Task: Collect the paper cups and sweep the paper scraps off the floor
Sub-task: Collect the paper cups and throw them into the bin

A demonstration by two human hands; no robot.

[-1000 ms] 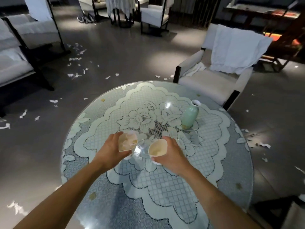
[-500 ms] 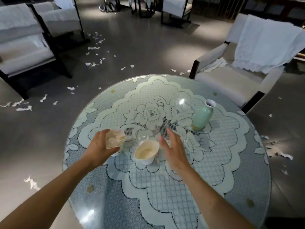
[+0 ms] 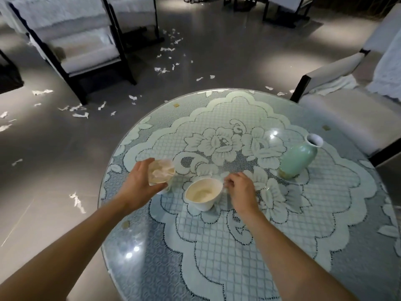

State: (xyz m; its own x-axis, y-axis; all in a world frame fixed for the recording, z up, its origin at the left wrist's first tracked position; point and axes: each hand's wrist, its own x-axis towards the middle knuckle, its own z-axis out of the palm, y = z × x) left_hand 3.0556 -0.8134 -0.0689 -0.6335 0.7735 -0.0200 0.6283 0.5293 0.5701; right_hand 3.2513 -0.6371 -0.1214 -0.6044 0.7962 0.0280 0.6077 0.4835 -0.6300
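At centre frame, two white paper cups show on the round glass-topped table with a white floral lace cloth (image 3: 217, 261). One cream-lined open paper cup (image 3: 204, 194) stands upright there. The other, a tilted paper cup stuffed with crumpled paper (image 3: 161, 172), is gripped by the left hand (image 3: 138, 184), whose fingers curl round its side. The right hand (image 3: 242, 191) sits just beside the standing cup's right rim with its fingers curled. I cannot tell whether they pinch the rim.

One pale green ceramic vase with a white mouth (image 3: 298, 159) stands at right of centre, well apart from the cups. Many torn white paper scraps (image 3: 80, 115) litter the glossy grey floor (image 3: 227, 51) in the upper left and upper middle. At least three white-cushioned, dark-framed armchairs ring the table: two at upper left (image 3: 86, 53) and one at right (image 3: 342, 114).
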